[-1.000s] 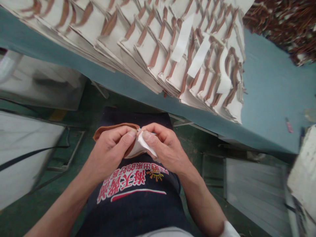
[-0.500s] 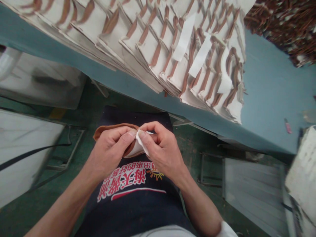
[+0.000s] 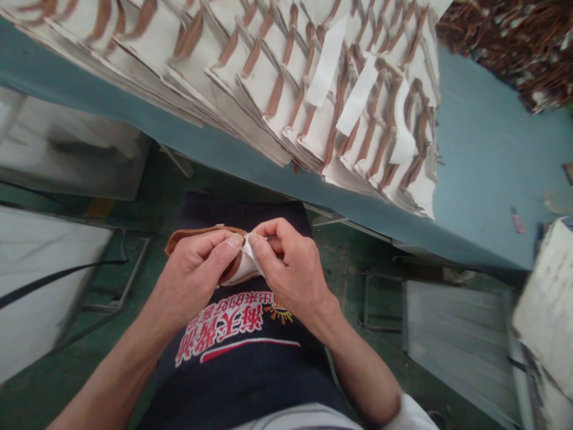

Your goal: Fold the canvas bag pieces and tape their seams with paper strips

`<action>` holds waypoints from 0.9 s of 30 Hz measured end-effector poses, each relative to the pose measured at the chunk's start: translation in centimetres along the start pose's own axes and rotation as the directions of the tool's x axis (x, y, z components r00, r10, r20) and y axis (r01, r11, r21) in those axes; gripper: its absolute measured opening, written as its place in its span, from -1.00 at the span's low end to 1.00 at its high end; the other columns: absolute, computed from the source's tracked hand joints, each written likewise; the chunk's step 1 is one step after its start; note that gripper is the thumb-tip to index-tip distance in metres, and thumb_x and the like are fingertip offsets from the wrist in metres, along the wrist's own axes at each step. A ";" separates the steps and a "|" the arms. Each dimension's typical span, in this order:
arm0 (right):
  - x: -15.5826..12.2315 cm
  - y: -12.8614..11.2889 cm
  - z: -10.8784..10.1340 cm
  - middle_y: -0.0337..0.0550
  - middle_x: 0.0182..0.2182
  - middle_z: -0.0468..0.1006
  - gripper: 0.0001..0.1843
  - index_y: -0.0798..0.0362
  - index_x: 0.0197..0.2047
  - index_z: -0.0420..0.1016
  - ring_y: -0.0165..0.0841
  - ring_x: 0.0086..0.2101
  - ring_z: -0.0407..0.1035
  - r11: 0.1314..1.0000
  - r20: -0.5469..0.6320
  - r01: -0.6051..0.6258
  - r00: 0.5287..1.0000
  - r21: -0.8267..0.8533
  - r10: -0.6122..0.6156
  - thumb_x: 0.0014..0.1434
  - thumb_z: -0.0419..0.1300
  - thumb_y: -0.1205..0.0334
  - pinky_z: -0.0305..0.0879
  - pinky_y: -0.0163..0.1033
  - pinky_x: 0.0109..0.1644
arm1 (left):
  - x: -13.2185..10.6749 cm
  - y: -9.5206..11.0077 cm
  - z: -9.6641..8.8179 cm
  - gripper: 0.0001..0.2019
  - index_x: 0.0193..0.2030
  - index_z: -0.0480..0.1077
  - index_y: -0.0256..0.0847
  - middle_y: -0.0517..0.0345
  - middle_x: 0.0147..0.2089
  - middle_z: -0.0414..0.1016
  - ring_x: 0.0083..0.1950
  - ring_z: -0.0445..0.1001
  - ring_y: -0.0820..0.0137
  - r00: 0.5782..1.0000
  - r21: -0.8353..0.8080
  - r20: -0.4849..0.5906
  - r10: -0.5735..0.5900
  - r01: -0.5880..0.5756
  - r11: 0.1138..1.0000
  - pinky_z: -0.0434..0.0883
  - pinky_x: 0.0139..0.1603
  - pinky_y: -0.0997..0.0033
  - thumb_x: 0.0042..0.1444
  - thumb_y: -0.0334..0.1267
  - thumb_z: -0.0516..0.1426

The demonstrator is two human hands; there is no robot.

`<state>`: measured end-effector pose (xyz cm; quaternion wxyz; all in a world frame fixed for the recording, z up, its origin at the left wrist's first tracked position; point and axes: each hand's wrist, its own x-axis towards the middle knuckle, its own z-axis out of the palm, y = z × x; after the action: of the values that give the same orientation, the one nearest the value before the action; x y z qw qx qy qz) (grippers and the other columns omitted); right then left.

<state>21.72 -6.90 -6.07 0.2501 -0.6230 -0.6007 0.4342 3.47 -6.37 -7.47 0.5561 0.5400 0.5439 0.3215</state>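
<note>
A curved brown piece with a white lining [image 3: 245, 269], leather-like, is held in front of the dark printed apron [image 3: 242, 370]. My left hand [image 3: 197, 269] pinches its brown edge between thumb and fingers. Close beside it, my right hand [image 3: 293, 272] is closed on a small white flap of the lining, the thumb pressed against the forefinger. The two thumb tips almost meet at the edge. Both hands cover much of the piece, so its full shape is hidden.
Stacked white-lined pieces with brown edges [image 3: 277, 101] fill much of the blue-green table [image 3: 483, 155], with white paper strips [image 3: 358, 95] lying on them. A dark brown heap [image 3: 514, 48] sits at top right. Pale panels on metal frames [image 3: 461, 334] stand low on both sides.
The view has shifted slightly, so the table moves a little up and left. Both hands keep their pinch, and the white flap between them has changed shape a little.
</note>
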 end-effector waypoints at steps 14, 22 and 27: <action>0.4 -0.2 0.3 -0.31 -0.52 0.56 -0.72 -0.05 -0.02 0.68 -0.38 -0.53 0.36 0.961 -0.012 0.144 0.988 -0.237 -0.151 0.57 0.19 0.01 0.10 -0.26 -0.33 | -0.4 0.2 -0.4 -0.67 -0.39 0.53 -0.13 0.19 -0.41 0.55 -0.39 0.45 0.34 1.000 0.052 -0.013 -0.005 0.005 0.999 0.40 -0.35 0.38 0.30 0.02 0.22; 0.2 0.2 0.6 -0.31 -0.52 0.56 -0.69 -0.04 -0.02 0.67 -0.39 -0.54 0.37 0.963 -0.024 0.172 0.983 -0.208 -0.181 0.58 0.16 0.00 0.11 -0.25 -0.32 | -0.5 1.3 0.4 -0.76 -0.38 0.56 -0.10 0.17 -0.39 0.65 -0.39 0.53 0.30 0.995 0.116 -0.094 0.015 -0.004 0.993 0.48 -0.39 0.41 0.18 -0.03 0.20; 0.3 0.7 0.9 -0.31 -0.52 0.57 -0.67 -0.03 -0.02 0.66 -0.38 -0.53 0.37 0.973 -0.025 0.166 0.985 -0.161 -0.173 0.58 0.14 -0.03 0.13 -0.25 -0.32 | -0.9 1.2 0.9 -0.76 -0.36 0.61 -0.10 0.17 -0.39 0.65 -0.39 0.54 0.31 0.990 0.137 -0.140 0.026 -0.007 0.991 0.51 -0.38 0.42 0.20 -0.08 0.18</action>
<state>21.29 -6.92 -7.15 0.2477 -0.5957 -0.6792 0.3501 4.47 -7.16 -6.30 0.4751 0.5570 0.5983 0.3258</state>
